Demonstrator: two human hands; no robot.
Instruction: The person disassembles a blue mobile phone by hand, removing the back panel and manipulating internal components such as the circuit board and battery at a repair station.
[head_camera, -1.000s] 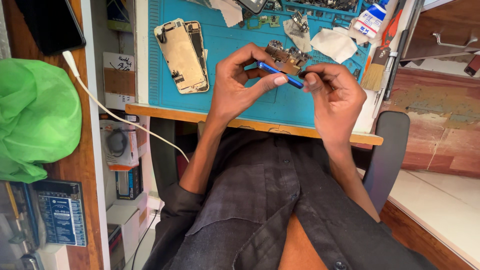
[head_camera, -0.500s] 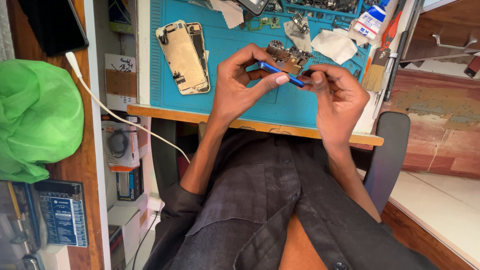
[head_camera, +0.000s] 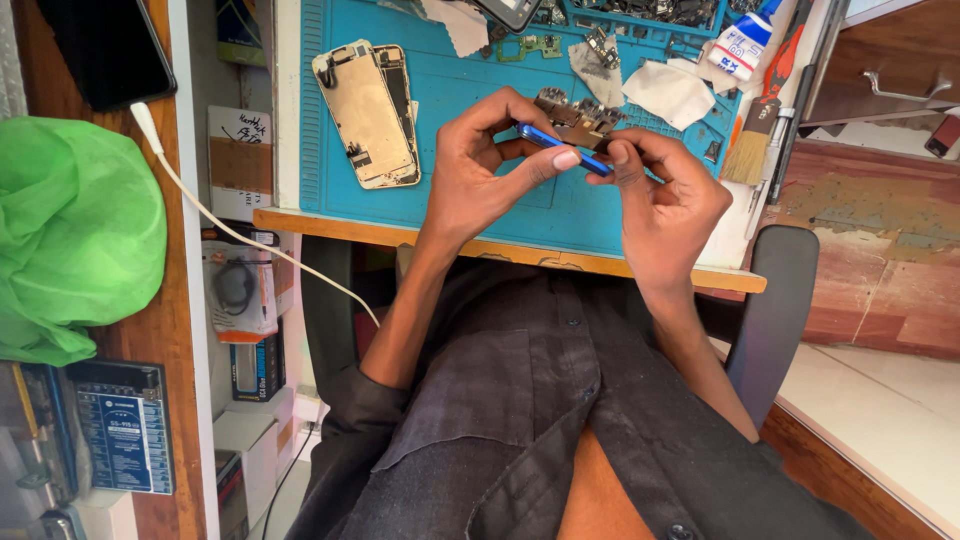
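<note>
My left hand (head_camera: 480, 165) and my right hand (head_camera: 665, 195) meet above the blue work mat (head_camera: 455, 85). Together they hold a thin blue tool (head_camera: 555, 145) between thumbs and fingertips, and a small brown circuit part (head_camera: 578, 120) sits against it, close to my right fingertips. The left thumb presses on the tool's middle. An opened phone housing (head_camera: 368, 112) lies on the mat to the left of my hands.
White cloths (head_camera: 668, 90), a brush (head_camera: 755, 130), a small tube (head_camera: 738, 48) and several loose parts lie at the mat's far side. A green bag (head_camera: 70, 230), a dark phone (head_camera: 110, 50) with a white cable (head_camera: 230, 230) and boxes (head_camera: 125, 425) sit left. A chair armrest (head_camera: 775, 300) is at right.
Both hands have stayed nearly still. The fingers shifted slightly on the blue tool, the right fingertips closing in on its end.
</note>
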